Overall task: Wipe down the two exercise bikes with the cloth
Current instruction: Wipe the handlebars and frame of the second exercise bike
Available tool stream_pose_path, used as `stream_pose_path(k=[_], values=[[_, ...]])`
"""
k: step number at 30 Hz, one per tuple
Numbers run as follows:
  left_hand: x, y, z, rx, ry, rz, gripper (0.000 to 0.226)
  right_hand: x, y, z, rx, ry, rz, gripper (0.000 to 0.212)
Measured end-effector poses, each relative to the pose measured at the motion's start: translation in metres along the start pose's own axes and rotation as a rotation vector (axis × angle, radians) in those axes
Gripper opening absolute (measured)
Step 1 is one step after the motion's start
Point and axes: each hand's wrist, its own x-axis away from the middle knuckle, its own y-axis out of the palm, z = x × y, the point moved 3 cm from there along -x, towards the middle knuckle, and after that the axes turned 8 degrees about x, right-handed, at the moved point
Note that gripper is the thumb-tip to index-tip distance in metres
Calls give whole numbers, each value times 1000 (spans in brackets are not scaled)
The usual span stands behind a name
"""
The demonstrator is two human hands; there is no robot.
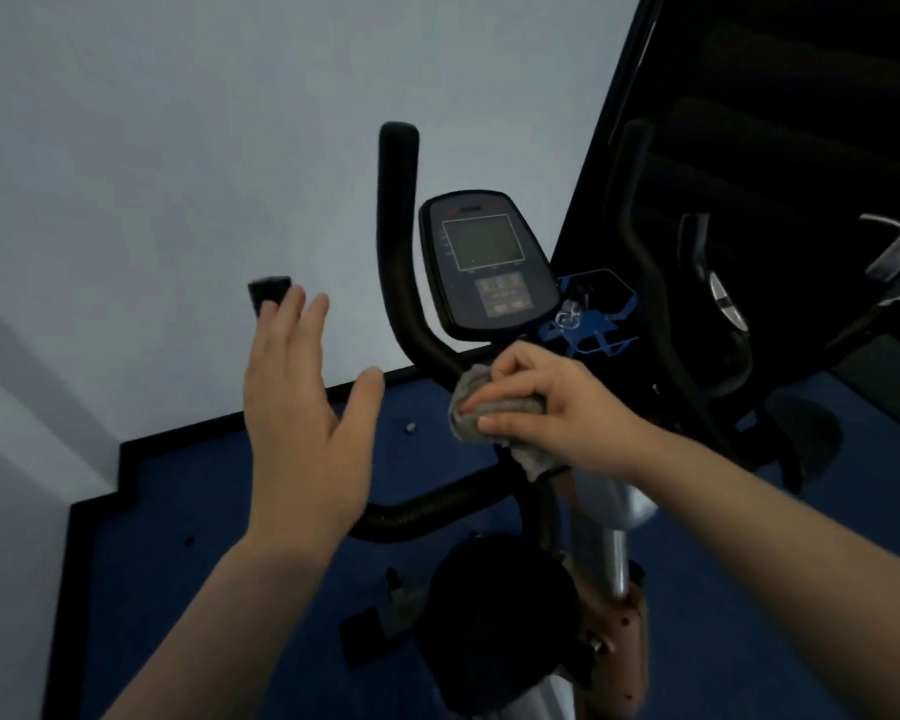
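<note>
Grey cloth [494,407] bunched in right hand [552,402], fingers curled round it, pressed on bike [401,241] handlebar junction below console [489,262]. Left hand [302,423] raised, fingers straight, holding nothing.

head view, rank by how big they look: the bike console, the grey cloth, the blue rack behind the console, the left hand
1. left hand, though nearness to the camera inflates it
2. bike console
3. grey cloth and blue rack look much alike; the right hand hides part of the cloth, so no ranking there.
</note>
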Motion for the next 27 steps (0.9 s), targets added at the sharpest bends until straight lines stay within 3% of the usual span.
stream_pose_path(k=[5,10,12,14,18,19,22,27], values=[[67,26,18,114,-87,-165,53,57,18,14,-137,105,128,19],[100,42,26,10,-109,-227,46,115,52,4,-360,303,387,21],[101,42,25,-60,-91,-238,47,123,56,1,-504,370,336,22],[100,42,23,-142,-71,-271,54,118,38,3,-444,342,255,18],[101,41,23,-219,-62,-255,59,86,-24,26,-91,328,574,17],[101,41,23,-219,-76,-241,59,77,-26,28,5,329,571,22],[103,40,24,-230,-113,-208,56,58,10,19,354,238,346,23],[105,40,26,-242,-150,-163,46,69,6,24,309,134,158,30]])
